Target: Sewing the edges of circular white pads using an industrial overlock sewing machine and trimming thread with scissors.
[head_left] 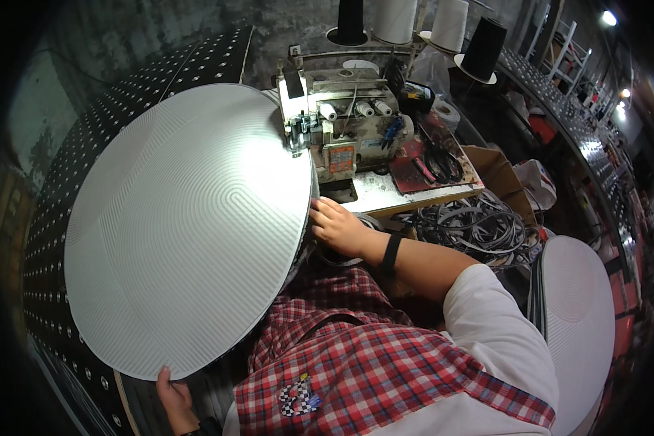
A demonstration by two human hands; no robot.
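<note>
A large pale grey oval mat [196, 218] with curved ribbed lines lies before me, its far right edge under the needle area of an overlock sewing machine [356, 120]. At the mat's near edge, my left hand [176, 403] is closed on the rim, thumb on top and the other fingers partly hidden. My right hand [336, 227] grips the right edge just below the machine, its fingertips partly out of sight at the rim. A bright lamp spot falls on the mat beside the presser foot.
Thread cones [447, 25] stand above the machine. Scissors [443, 163] lie on a red sheet at the machine table's right. Tangled edging strips [479, 229] spill by a cardboard box [490, 167]. Stacked oval mats [578, 312] stand at my right. A dark studded table [203, 65] supports the left side.
</note>
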